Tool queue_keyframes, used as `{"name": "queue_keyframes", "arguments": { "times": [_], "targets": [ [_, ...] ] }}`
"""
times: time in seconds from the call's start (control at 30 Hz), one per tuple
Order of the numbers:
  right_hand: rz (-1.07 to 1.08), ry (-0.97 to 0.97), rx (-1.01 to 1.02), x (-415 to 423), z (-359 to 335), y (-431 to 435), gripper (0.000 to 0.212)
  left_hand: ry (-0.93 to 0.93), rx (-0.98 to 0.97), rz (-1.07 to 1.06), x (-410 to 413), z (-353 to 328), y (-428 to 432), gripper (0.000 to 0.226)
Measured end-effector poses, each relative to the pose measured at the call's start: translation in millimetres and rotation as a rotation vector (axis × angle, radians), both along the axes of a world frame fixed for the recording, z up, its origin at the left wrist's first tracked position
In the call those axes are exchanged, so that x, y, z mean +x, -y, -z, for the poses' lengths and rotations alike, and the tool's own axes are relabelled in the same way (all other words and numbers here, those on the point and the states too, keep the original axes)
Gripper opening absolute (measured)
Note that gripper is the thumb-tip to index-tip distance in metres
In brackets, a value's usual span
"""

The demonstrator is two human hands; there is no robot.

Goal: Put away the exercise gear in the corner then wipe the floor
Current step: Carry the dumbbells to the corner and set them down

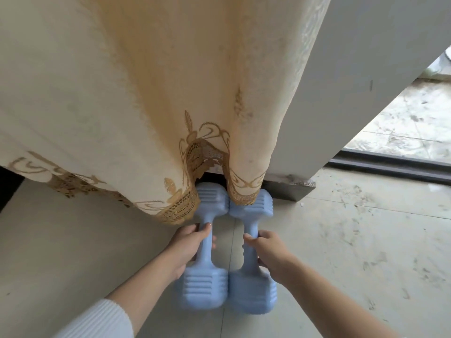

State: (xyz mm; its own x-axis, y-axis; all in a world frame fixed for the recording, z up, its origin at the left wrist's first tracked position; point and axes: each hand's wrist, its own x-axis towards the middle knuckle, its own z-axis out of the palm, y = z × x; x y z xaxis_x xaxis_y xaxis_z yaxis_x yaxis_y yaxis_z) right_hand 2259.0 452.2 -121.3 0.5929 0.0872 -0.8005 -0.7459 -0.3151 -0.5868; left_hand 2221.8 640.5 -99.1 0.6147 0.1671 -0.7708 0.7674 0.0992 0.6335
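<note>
Two light blue dumbbells lie side by side, touching, on the tiled floor (353,240). My left hand (188,247) grips the handle of the left dumbbell (206,286). My right hand (267,254) grips the handle of the right dumbbell (251,291). Their far ends point into the corner and sit partly under the hem of a cream curtain (151,98) with gold embroidery. Whether the dumbbells rest fully on the floor I cannot tell.
A white wall (353,81) with a grey skirting block (290,190) stands right of the curtain. A dark door track (390,167) runs along the right, with a stained outdoor floor beyond. Dirt marks cover the tiles on the right.
</note>
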Motion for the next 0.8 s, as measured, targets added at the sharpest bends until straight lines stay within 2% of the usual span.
{"name": "queue_keyframes", "arguments": {
  "times": [0.1, 0.27, 0.5, 0.67, 0.8],
  "targets": [
    [0.016, -0.025, 0.011, 1.4, 0.5, -1.8, 0.035, 0.001, 0.011, 0.023, 4.6, 5.1, -1.9, 0.022],
    [0.078, -0.05, 0.101, 0.0, 1.0, -0.5, 0.016, -0.001, -0.014, 0.062, 7.5, 12.0, -4.6, 0.019],
    [0.129, -0.054, 0.148, -1.0, 0.4, -0.5, 0.016, 0.011, -0.027, 0.087, 9.2, 16.4, -7.9, 0.022],
    [-0.054, 0.008, 0.065, 4.5, -3.6, 4.3, 0.023, 0.04, 0.04, 0.16, 5.4, 14.8, -7.1, 0.018],
    [-0.254, 0.094, -0.131, 8.3, -10.7, 3.9, 0.023, 0.03, 0.241, 0.397, -2.0, 11.9, -11.0, 0.027]
  ]
}}
